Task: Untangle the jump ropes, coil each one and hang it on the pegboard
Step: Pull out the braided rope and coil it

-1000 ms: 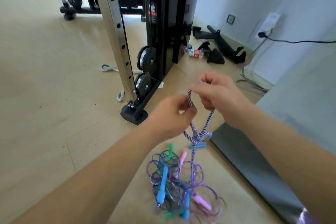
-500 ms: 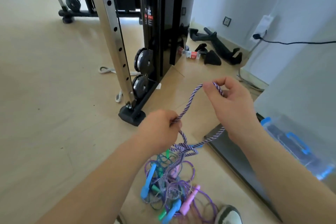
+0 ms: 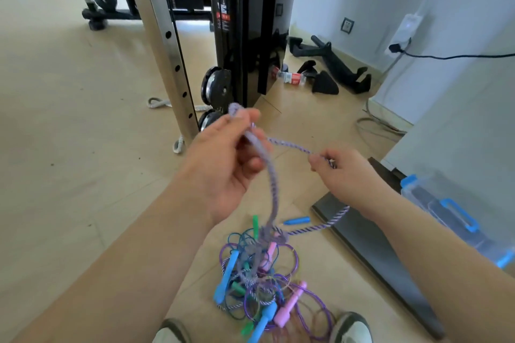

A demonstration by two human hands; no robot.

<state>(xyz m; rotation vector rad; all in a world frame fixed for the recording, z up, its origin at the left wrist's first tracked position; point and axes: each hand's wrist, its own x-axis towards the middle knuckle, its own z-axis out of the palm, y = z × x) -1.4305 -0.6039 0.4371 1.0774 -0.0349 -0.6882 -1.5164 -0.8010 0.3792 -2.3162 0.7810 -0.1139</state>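
**Left hand and right hand hold one striped rope over the pile**

The two hands are apart, and each one grips the same purple and white striped rope. The left hand is higher up. Its fingers curl round the rope, and a small loop of rope pokes out above the top finger. The right hand is lower and off to the side. It pinches the rope between thumb and fingers.

A short bit of rope runs from one hand to the other and sags a little. A longer bit hangs down from the left hand. It is blurry and goes into the pile of jump ropes on the floor. One more bit of striped rope comes out from under the right arm and also runs into the pile.

The pile lies on the floor below the hands, between the person's two shoes. It is a tangle of thin purple and blue loops with blue, pink and green handles. One blue handle lies just beside the top of the pile.

A dark flat board lies on the floor under the right arm. A clear box with blue clips sits next to it. Behind the hands stand a silver post with holes and a black gym machine.
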